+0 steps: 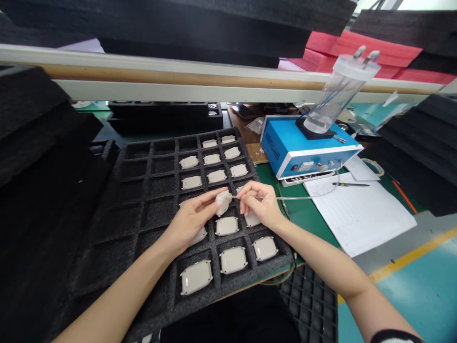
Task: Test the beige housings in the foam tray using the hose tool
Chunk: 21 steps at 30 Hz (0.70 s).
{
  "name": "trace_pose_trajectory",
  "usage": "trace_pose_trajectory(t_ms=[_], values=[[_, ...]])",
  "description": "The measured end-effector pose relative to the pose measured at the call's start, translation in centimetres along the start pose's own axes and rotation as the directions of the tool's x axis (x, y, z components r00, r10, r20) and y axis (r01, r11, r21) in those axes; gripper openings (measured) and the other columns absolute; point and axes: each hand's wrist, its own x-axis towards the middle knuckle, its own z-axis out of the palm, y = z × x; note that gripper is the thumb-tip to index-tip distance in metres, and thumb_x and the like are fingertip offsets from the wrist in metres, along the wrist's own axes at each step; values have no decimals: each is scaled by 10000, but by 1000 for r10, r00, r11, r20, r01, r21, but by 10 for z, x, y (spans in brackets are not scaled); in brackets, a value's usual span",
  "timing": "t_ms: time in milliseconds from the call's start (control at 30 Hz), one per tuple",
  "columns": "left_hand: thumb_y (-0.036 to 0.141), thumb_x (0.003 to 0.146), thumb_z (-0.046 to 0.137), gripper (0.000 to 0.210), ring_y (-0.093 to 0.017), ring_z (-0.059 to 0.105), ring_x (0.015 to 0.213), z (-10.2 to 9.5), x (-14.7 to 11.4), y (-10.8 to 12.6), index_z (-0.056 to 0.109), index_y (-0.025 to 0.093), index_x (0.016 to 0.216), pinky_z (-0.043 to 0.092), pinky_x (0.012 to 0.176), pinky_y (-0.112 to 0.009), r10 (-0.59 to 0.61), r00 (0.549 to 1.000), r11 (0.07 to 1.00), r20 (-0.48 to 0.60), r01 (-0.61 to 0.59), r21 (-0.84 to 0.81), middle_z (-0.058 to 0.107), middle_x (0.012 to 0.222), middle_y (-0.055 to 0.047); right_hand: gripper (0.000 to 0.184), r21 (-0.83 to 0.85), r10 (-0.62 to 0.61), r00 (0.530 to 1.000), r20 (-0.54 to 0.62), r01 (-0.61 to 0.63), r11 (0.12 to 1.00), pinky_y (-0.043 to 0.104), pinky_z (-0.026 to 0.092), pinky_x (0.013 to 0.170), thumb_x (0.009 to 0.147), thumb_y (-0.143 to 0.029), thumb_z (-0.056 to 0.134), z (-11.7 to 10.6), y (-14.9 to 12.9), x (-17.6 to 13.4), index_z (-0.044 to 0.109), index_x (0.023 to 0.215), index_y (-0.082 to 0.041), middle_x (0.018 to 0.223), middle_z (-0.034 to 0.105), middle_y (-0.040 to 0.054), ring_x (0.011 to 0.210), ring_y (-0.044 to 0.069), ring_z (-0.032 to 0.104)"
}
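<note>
A small beige watch case (pixel 223 204) is pinched between the thumb and fingers of my left hand (pixel 191 216), tilted above a black foam tray. My right hand (pixel 262 204) grips the end of a thin clear tube (pixel 298 197), whose tip meets the right edge of the held case. Whether the tip goes inside or only touches it, I cannot tell. Below both hands, the black foam tray (pixel 216 240) carries several more beige watch cases (pixel 232 259) in its right-hand compartments. Part of the tray is hidden by my hands.
The tube runs to a blue machine (pixel 307 147) with a clear cylinder (pixel 332 95) on top. Written paper (pixel 364 214) and a pen (pixel 352 184) lie to the right. Dark foam stacks (pixel 39 190) rise at the left, and a shelf edge (pixel 178 83) crosses above the bench.
</note>
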Motion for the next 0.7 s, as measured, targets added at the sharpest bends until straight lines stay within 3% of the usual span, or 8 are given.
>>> trace_pose_trajectory(t_ms=[700], values=[[409, 719, 728, 472, -246, 600, 1099, -3, 1, -3, 665, 233, 1153, 395, 1037, -394, 13, 1000, 1000, 14, -13, 7, 702, 1097, -52, 68, -14, -14, 1000, -4, 13, 1000, 173, 399, 387, 636, -168, 517, 0, -1, -1, 582, 646, -150, 427, 573, -47, 344, 65, 474]])
